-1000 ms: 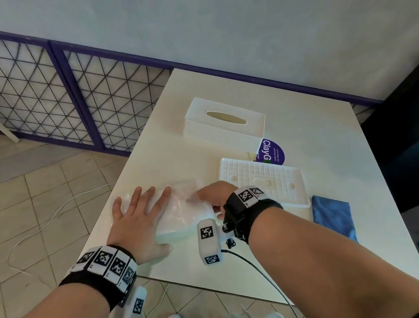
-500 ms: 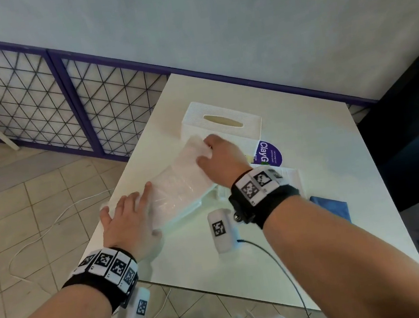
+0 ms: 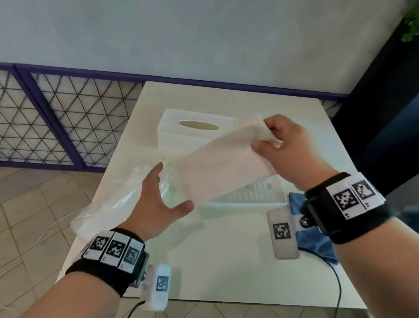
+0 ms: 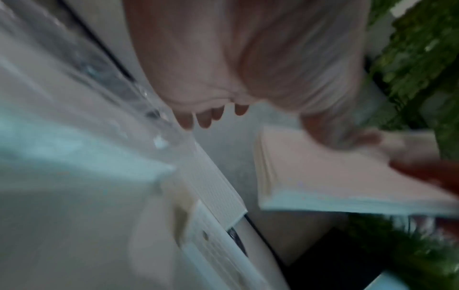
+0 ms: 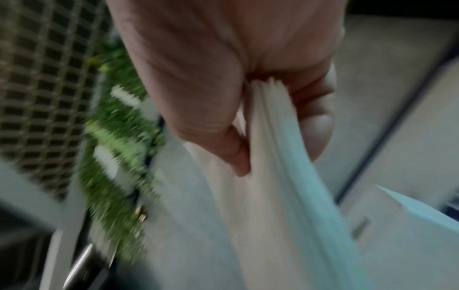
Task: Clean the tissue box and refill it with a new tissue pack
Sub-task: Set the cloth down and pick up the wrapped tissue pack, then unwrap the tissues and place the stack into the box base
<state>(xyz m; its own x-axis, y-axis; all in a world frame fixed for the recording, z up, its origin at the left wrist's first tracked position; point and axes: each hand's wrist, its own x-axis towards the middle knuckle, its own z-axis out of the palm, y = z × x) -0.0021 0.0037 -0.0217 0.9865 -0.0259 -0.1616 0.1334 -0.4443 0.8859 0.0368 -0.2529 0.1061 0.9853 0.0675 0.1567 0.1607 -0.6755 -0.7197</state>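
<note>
Tissue stack (image 3: 227,168): held in the air above the table (image 3: 217,260), tilted, its far end high near your right hand (image 3: 286,148), its near end low over the ribbed base plate (image 3: 251,193). It looks mostly out of the clear plastic wrapper (image 3: 117,198); whether the low end is fully free of the film I cannot tell.

Right hand: thumb and fingers curled round the high end, pinching the sheets together so the stack comes out in one block. The right wrist view shows the layers fanned at the pinch.

Left hand (image 3: 153,207): fingers spread and nearly straight, palm against the wrapper, seemingly to hold the film back against the pull. No closed grip on it shows.

Tissue box cover (image 3: 193,131): stands slot-up at the far side of the table, apart from its base plate, so the shell is open for loading. Blue cloth (image 3: 313,238) lies by the right table edge, probably the wiping rag.

Judgement: unwrapping nearly finished; seating the stack comes next.
</note>
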